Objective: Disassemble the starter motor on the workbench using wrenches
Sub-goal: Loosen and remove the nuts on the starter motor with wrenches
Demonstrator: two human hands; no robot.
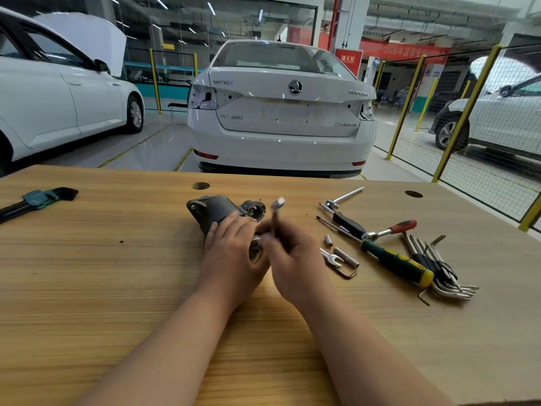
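The dark grey starter motor (218,210) lies on its side in the middle of the wooden workbench (102,273). My left hand (234,250) rests over its near end, fingers curled round the body. My right hand (292,256) is just right of the motor and grips a thin wrench (276,213) that sticks up, blurred by motion, with a bright tip.
Right of my hands lie a red-handled ratchet (389,230), a green-and-yellow screwdriver (398,262), a black-handled tool (348,222), sockets (345,256) and a fanned hex key set (445,273). Another hex key set (38,199) lies far left. A white car (281,112) stands beyond the bench.
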